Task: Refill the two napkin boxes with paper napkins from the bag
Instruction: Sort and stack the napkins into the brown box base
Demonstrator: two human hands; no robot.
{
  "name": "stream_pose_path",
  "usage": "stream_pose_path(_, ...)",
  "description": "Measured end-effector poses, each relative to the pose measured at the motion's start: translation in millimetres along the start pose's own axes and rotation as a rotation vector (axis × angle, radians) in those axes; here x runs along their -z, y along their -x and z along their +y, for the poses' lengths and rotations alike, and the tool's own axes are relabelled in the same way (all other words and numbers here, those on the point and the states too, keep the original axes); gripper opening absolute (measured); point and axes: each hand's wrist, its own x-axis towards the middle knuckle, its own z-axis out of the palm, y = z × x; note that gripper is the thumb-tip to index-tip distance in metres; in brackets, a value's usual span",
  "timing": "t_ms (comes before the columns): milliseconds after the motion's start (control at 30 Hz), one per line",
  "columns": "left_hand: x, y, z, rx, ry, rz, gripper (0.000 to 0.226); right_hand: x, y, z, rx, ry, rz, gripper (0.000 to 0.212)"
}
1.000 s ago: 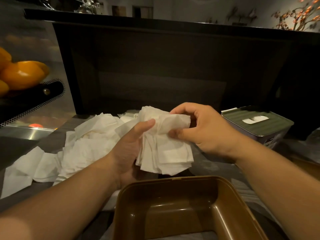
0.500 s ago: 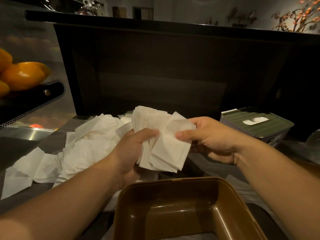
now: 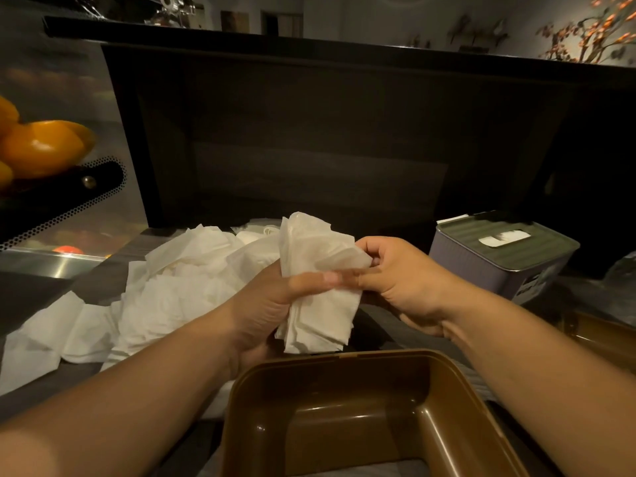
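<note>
While my left hand (image 3: pixel 272 304) gripped the napkin bundle (image 3: pixel 316 287) at frame centre, my right hand (image 3: pixel 395 280) pinched its right edge above the open brown box (image 3: pixel 344 407); the lidded grey box (image 3: pixel 506 249) sat right, loose napkins (image 3: pixel 165 287) left.

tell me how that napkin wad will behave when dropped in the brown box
Likely floppy: the napkin wad droops below the left hand. Probably light, since a thumb grip carries it. Its loose layers may splay apart in the brown box.
</note>
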Motion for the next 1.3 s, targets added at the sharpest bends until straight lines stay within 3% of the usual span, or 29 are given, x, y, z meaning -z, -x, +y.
stream_pose_path(100,1.5,-0.1,-2.1,-0.009,-0.090,-0.014,0.065,-0.4,1.4,-0.9,-0.008,0.034,-0.046,0.067)
stream_pose_path(233,0.1,-3.5,-3.8,-0.005,-0.284,-0.014,0.071,4.6,11.9,-3.3,0.000,-0.002,-0.183,0.050)
stream_pose_path(367,-2.1,-6.3,-3.0,-0.020,-0.418,0.046,0.076,9.2,24.7,-1.7,0.055,0.007,-0.059,0.056)
stream_pose_path(533,-2.8,-3.4,-0.3,-0.257,-0.771,0.154,0.039,12.7,47.8,13.3,0.114,0.203,0.055,0.064)
stream_pose_path(600,-6.8,-2.4,-1.9,-0.326,-0.864,0.171,0.037,13.3,53.3,27.7,0.128,0.191,0.075,0.066)
stream_pose_path(700,-9.3,-2.8,-2.6,-0.331,-0.964,0.094,0.049,15.5,51.5,38.3,0.112,0.145,0.115,0.076)
stream_pose_path(833,-9.5,-6.6,-6.8,-0.259,-1.057,-0.014,0.072,20.7,47.2,43.4,0.149,0.038,0.028,0.091)
stream_pose_path(1000,-9.7,-8.5,-8.1,-0.314,-1.085,0.035,0.075,12.3,47.7,44.7,0.169,0.072,-0.062,0.094)
stream_pose_path(1100,-9.5,-8.8,-8.7,-0.315,-1.108,0.072,0.074,12.0,45.2,47.6,0.226,0.209,-0.032,0.090)
stream_pose_path(1300,-10.4,-9.6,-9.4,-0.285,-1.060,0.037,0.075,14.0,26.9,52.0,0.612,0.705,0.089,0.060)
